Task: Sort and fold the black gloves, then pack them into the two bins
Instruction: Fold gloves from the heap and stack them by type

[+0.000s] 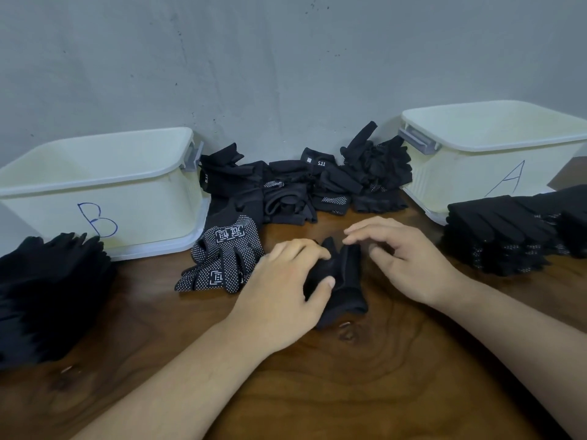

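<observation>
One glove (346,281) is gripped on the table (317,385) by the left hand (282,287), thumb curled over it; the right hand (406,258) is held loosely spread just beside it, between bin B (95,192) and bin A (476,176).

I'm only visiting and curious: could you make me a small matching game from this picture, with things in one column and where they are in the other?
Things:
1. bin B
2. bin A
3. white-dotted glove
4. plain glove

Places:
a. under the left hand
b. on the right side
c. on the left side
d. between bin B and the left hand

Pairs: 1-c, 2-b, 3-d, 4-a.
</observation>
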